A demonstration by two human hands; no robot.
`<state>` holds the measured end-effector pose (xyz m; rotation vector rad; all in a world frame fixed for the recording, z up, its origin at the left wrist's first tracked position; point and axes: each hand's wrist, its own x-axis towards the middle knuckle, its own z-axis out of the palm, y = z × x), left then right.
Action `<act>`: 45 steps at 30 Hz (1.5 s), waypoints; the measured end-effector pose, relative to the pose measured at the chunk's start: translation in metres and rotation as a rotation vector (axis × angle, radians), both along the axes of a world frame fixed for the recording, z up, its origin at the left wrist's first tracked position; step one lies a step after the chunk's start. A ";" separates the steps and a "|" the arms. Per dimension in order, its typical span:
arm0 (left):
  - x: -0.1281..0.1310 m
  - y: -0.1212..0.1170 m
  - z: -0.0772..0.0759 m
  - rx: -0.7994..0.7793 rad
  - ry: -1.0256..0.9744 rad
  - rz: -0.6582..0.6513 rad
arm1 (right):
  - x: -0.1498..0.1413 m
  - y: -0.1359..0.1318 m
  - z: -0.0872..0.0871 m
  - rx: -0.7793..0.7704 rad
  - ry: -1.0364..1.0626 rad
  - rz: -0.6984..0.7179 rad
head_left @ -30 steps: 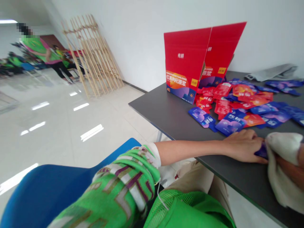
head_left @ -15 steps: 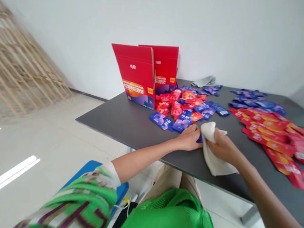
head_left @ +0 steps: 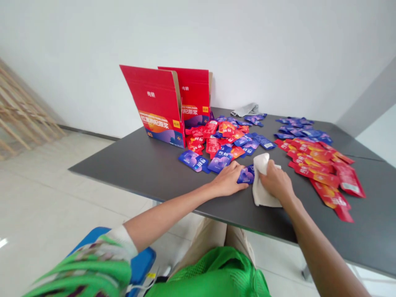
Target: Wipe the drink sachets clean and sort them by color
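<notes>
My left hand (head_left: 229, 180) grips the left end of a blue-purple pouch (head_left: 246, 175) lying low on the dark table (head_left: 148, 165). Bunched in my right hand (head_left: 276, 180) is a white cloth (head_left: 262, 189), which covers the pouch's right end. Just beyond my left hand lie loose blue pouches (head_left: 220, 161) and a mixed heap with red pouches (head_left: 213, 145). To the right of my right hand, red pouches (head_left: 312, 159) are laid overlapping, with a group of blue pouches (head_left: 301, 131) behind them.
Two open red cartons, a nearer one (head_left: 151, 107) and a farther one (head_left: 193, 93), stand at the back left with raised flaps. A grey cloth (head_left: 246, 109) lies by the wall. A blue stool (head_left: 142, 264) is below the table; wooden slats (head_left: 21, 111) lean at far left.
The view has shifted, so the table's things appear farther left. More of the blue pouch shows between my hands. The cloth in my right hand has shifted over the pouch's right end.
</notes>
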<state>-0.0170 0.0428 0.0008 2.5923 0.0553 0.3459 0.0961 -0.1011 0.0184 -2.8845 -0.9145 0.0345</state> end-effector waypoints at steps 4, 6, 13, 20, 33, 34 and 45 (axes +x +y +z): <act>-0.009 -0.002 0.007 0.021 -0.094 -0.013 | 0.023 -0.014 -0.007 0.218 0.082 -0.191; -0.009 0.002 0.014 0.039 -0.168 0.013 | 0.028 -0.019 -0.009 0.333 0.112 -0.218; 0.035 0.054 0.051 0.198 -0.238 0.443 | 0.022 -0.017 -0.005 0.288 0.182 -0.224; 0.046 0.075 0.027 0.288 -0.095 0.495 | 0.018 -0.018 -0.002 0.239 0.168 -0.198; 0.043 0.113 0.006 0.548 -0.129 0.236 | 0.014 -0.019 -0.002 0.240 0.160 -0.174; 0.045 0.118 0.009 0.568 -0.143 0.227 | 0.014 -0.019 -0.002 0.243 0.161 -0.174; 0.051 0.119 0.016 0.729 -0.246 0.114 | 0.016 -0.019 -0.002 0.289 0.171 -0.175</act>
